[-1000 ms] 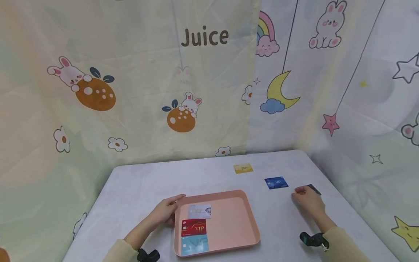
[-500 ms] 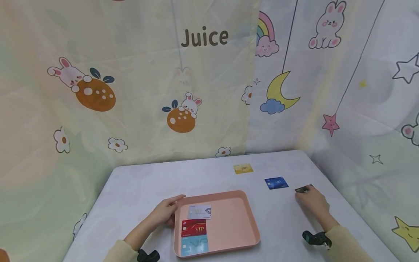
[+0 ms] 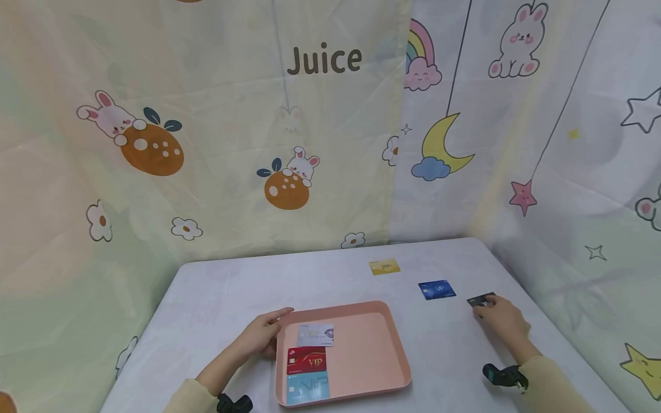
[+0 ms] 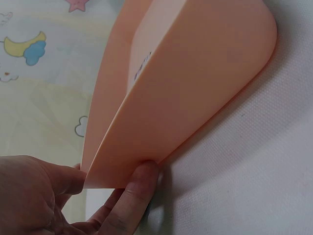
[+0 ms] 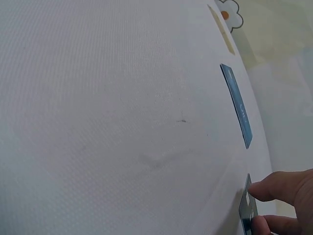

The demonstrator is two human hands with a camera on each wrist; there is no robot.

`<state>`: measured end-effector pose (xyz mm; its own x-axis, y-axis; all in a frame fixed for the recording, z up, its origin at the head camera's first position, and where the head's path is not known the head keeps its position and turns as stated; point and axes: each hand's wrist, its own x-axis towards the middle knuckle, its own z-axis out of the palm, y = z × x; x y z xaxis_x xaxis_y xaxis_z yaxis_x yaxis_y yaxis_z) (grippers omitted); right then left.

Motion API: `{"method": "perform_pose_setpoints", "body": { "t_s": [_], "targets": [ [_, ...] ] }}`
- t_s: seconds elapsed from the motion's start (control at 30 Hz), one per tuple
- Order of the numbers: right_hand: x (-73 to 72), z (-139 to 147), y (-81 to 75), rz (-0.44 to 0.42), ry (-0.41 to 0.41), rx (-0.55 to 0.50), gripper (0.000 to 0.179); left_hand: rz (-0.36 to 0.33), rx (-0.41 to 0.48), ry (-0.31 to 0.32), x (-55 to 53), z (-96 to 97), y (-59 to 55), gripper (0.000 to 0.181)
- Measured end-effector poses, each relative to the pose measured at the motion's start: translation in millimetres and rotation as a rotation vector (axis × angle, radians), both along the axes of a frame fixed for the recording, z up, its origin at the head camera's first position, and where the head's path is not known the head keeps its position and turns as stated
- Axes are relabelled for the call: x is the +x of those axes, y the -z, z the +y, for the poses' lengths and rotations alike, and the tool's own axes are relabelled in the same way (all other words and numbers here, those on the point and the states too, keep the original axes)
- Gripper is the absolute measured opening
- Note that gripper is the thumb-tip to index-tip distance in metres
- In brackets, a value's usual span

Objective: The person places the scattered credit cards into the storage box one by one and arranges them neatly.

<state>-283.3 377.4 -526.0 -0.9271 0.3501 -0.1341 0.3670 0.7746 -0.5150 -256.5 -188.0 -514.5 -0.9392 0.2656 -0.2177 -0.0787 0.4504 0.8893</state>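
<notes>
My left hand (image 3: 260, 334) grips the far-left corner of a pink tray (image 3: 366, 350), its fingers about the rim and outer wall in the left wrist view. Inside the tray, along its left side, lie a silvery VIP card (image 3: 316, 334), a red VIP card (image 3: 306, 360) and a light-blue card (image 3: 307, 388). On the right of the table, my right hand (image 3: 505, 321) holds a dark card (image 3: 477, 300) between thumb and fingers. That dark card (image 5: 247, 208) shows beside the fingertips in the right wrist view, partly hidden by them.
A blue VIP card (image 3: 436, 289) lies flat just left of the dark one. Farther back lies a gold card (image 3: 384, 267). The white-covered table (image 3: 248, 281) ends at a printed curtain (image 3: 222, 143) behind and at the right.
The dark card has shifted left from behind my right hand to the left of its fingers. The right hand has moved slightly right. My left hand and the tray stay put.
</notes>
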Motion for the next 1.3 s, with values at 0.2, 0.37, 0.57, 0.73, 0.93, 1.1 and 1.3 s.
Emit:
{"method": "perform_pose_setpoints", "body": {
  "t_s": [0.2,0.37,0.57,0.73,0.93,1.1,1.3],
  "targets": [
    [-0.1,4.8,1.4,0.046,0.010,0.004,0.065,0.004,0.005,-0.001,0.8,0.0,-1.9,0.048],
    [0.7,6.2,1.1,0.067,0.029,-0.016,0.066,0.006,0.008,0.004,0.9,-0.3,-2.1,0.048],
    [-0.6,8.1,0.9,0.042,0.055,-0.012,0.074,-0.004,0.002,-0.002,1.2,-0.1,-1.2,0.048],
    [-3.4,11.4,1.5,0.006,0.077,0.017,0.083,0.008,-0.003,-0.005,1.5,0.3,-1.2,0.048],
    [-6.7,17.1,0.2,-0.045,0.093,0.051,0.093,0.010,-0.010,-0.010,1.2,0.7,-0.7,0.048],
    [-7.4,20.5,-0.8,-0.059,0.100,0.051,0.095,0.010,-0.004,-0.009,1.2,1.3,-0.9,0.048],
    [-6.0,22.4,-0.2,-0.034,0.089,0.044,0.094,0.004,-0.002,-0.007,1.8,1.2,-2.6,0.047]
  ]
}}
